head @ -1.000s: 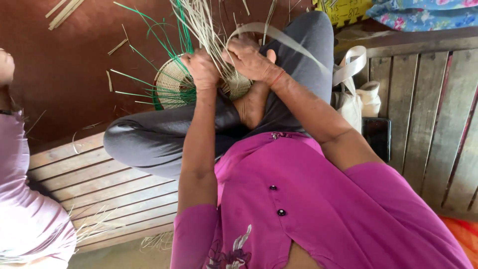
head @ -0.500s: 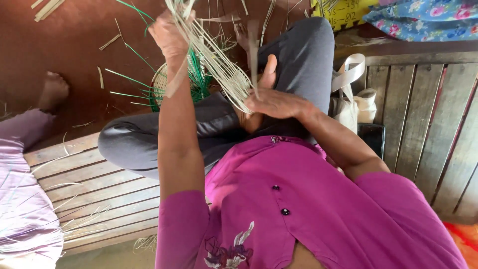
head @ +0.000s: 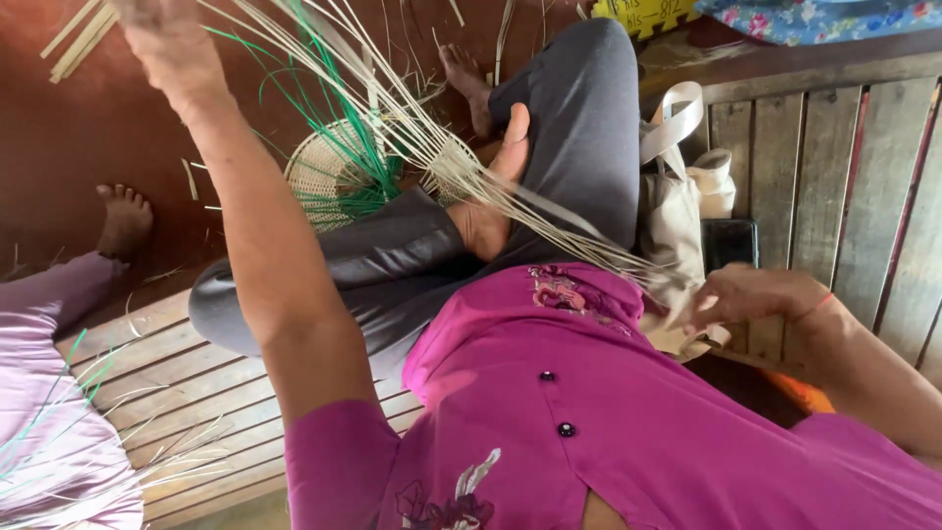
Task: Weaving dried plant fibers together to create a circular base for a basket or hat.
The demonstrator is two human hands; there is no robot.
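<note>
sitting on a slatted wooden bench over a red-brown floor, plank wall right. since half a second ago: left hand swung up far left, closed round pale straw strands; right hand dropped near right, pinching their ends. woven disc by the knee. yellow package top edge, beige bag right.

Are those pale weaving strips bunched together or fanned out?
Fanned out: the pale strips spread from the round woven piece toward the raised left hand.
</note>
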